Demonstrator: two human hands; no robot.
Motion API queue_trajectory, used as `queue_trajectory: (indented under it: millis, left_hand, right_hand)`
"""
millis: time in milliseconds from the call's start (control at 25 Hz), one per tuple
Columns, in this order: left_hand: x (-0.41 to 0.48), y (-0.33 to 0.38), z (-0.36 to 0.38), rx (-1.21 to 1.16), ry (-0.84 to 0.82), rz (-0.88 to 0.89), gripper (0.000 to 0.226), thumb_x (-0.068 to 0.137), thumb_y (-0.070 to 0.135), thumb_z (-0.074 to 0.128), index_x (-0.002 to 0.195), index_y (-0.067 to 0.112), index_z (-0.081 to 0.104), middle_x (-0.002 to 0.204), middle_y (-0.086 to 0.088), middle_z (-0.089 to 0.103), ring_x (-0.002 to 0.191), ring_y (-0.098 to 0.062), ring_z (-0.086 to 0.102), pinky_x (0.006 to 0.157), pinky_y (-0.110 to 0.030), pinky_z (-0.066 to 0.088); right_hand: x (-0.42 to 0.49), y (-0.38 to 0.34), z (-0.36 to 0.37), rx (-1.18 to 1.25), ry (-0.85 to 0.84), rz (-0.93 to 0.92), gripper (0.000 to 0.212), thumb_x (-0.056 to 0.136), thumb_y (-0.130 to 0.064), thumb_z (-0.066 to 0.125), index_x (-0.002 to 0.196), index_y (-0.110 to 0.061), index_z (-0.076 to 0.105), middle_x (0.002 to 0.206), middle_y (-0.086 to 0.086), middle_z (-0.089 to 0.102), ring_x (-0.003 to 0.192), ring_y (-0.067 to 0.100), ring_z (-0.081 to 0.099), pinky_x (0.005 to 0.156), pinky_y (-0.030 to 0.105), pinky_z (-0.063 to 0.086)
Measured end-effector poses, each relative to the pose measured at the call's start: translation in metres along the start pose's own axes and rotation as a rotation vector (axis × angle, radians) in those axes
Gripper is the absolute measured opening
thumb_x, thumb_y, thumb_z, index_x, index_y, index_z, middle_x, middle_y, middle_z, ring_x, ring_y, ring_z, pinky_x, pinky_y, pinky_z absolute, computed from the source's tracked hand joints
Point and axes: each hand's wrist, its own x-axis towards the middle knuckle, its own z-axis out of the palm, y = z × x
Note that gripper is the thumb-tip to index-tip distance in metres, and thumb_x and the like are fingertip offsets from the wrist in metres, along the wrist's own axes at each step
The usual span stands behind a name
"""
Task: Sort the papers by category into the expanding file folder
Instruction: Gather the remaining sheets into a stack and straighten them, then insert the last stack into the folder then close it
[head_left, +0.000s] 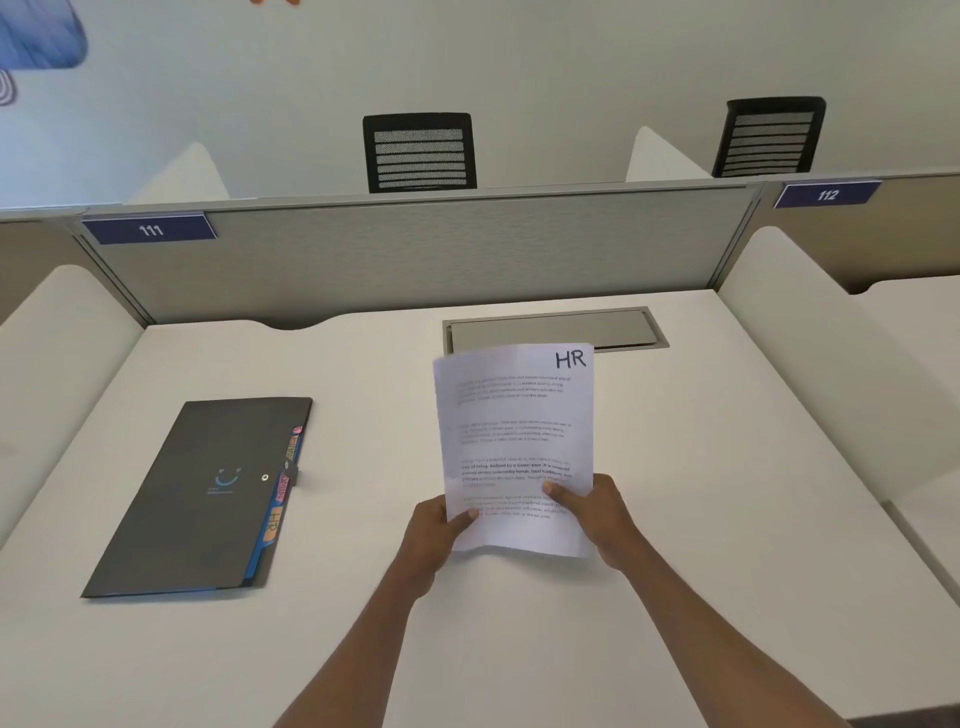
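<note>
Two bare forearms are extending over the near part of the white desk. The left hand and the right hand are both holding the papers at the lower corners. The fingers of each hand are curling round the sheets, with the thumbs lying on the printed front and the rest hidden behind. The papers are hanging above the desk, leaning a little to the left and slightly wavy at the bottom edge, with "HR" handwritten in the top right corner. To the left, well apart from the hands, the expanding file folder is lying flat and closed. It is dark grey and matte, with a small snap button, and coloured tabs are showing along its right edge, one reading "HR". A wide strip of smooth desk is lying between folder and papers. Behind the papers a grey hatch is sitting flush in the desk. A grey fabric partition is closing the far edge, and two black mesh chairs are standing beyond it.
</note>
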Motion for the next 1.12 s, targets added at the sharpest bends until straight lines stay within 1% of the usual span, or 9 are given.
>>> queue_trajectory:
  millis: [160, 320, 440, 480, 560, 640, 800, 960, 1120]
  left_hand:
    - [-0.002, -0.011, -0.018, -0.096, -0.007, -0.126, 0.020, 0.101, 0.006, 0.068, 0.120, 0.006, 0.074, 0.110, -0.010, 0.082, 0.092, -0.035, 0.080, 0.078, -0.040, 0.066]
    - [-0.007, -0.013, -0.040, -0.144, -0.008, -0.114, 0.019, 0.100, 0.003, 0.068, 0.118, 0.002, 0.074, 0.113, -0.011, 0.081, 0.094, -0.037, 0.080, 0.078, -0.036, 0.066]
    - [-0.008, -0.011, -0.059, -0.063, 0.074, -0.081, 0.017, 0.098, 0.006, 0.071, 0.114, 0.001, 0.075, 0.104, -0.014, 0.082, 0.082, -0.034, 0.080, 0.079, -0.045, 0.066]
    - [-0.008, -0.009, -0.066, 0.029, 0.148, -0.032, 0.016, 0.097, 0.008, 0.073, 0.112, 0.003, 0.074, 0.099, -0.012, 0.082, 0.076, -0.030, 0.080, 0.078, -0.047, 0.066]
    - [-0.008, 0.000, -0.080, 0.290, 0.348, 0.136, 0.014, 0.099, 0.011, 0.069, 0.112, 0.012, 0.074, 0.095, 0.002, 0.079, 0.074, -0.017, 0.076, 0.075, -0.038, 0.063]
    - [-0.013, 0.013, -0.097, 0.470, 0.524, 0.320, 0.021, 0.102, 0.010, 0.059, 0.116, 0.021, 0.072, 0.107, 0.013, 0.073, 0.089, -0.008, 0.070, 0.081, -0.027, 0.055]
    - [-0.015, 0.022, -0.151, 0.678, 0.798, 0.589, 0.045, 0.092, -0.012, 0.054, 0.129, 0.014, 0.063, 0.135, 0.001, 0.062, 0.125, -0.019, 0.055, 0.103, -0.036, 0.042]
    - [-0.001, -0.009, -0.217, 0.851, 0.845, 0.279, 0.054, 0.095, 0.001, 0.058, 0.147, 0.010, 0.049, 0.162, -0.012, 0.041, 0.151, -0.032, 0.035, 0.118, -0.056, 0.030]
    - [0.014, -0.045, -0.259, 1.040, 0.691, -0.107, 0.060, 0.107, 0.047, 0.043, 0.162, 0.024, 0.035, 0.174, -0.014, 0.015, 0.162, -0.034, 0.004, 0.120, -0.075, 0.005]
  right_hand:
    - [0.008, 0.005, 0.008, 0.035, 0.053, 0.023, 0.028, 0.088, -0.015, 0.079, 0.115, -0.009, 0.074, 0.110, 0.006, 0.078, 0.098, 0.024, 0.077, 0.088, 0.040, 0.061]
    - [0.021, 0.004, 0.021, 0.018, 0.057, 0.022, 0.024, 0.096, -0.014, 0.069, 0.120, -0.013, 0.071, 0.111, 0.001, 0.078, 0.101, 0.023, 0.075, 0.091, 0.042, 0.060]
    - [0.030, 0.008, 0.035, -0.025, 0.049, 0.032, 0.022, 0.097, -0.012, 0.067, 0.118, -0.013, 0.072, 0.111, 0.001, 0.078, 0.102, 0.024, 0.075, 0.094, 0.045, 0.059]
    - [0.032, 0.010, 0.040, -0.025, 0.053, 0.037, 0.022, 0.097, -0.012, 0.067, 0.118, -0.013, 0.073, 0.111, 0.001, 0.078, 0.102, 0.025, 0.075, 0.095, 0.046, 0.058]
    - [0.036, 0.018, 0.046, -0.042, 0.068, 0.053, 0.022, 0.097, -0.014, 0.067, 0.117, -0.014, 0.073, 0.111, 0.001, 0.078, 0.102, 0.026, 0.075, 0.095, 0.048, 0.058]
    - [0.041, 0.028, 0.046, -0.071, 0.078, 0.081, 0.021, 0.095, -0.016, 0.068, 0.115, -0.015, 0.073, 0.110, 0.000, 0.078, 0.102, 0.027, 0.075, 0.096, 0.052, 0.057]
    - [0.047, 0.047, 0.042, -0.106, 0.094, 0.141, 0.022, 0.090, -0.021, 0.071, 0.112, -0.017, 0.074, 0.109, 0.003, 0.079, 0.101, 0.031, 0.075, 0.097, 0.058, 0.056]
    - [0.046, 0.059, 0.038, -0.109, 0.124, 0.180, 0.019, 0.094, -0.017, 0.070, 0.112, -0.015, 0.074, 0.110, 0.005, 0.078, 0.102, 0.034, 0.074, 0.098, 0.060, 0.054]
    - [0.036, 0.061, 0.044, -0.090, 0.169, 0.219, 0.017, 0.097, -0.014, 0.068, 0.113, -0.013, 0.072, 0.112, 0.008, 0.076, 0.105, 0.036, 0.072, 0.100, 0.057, 0.054]
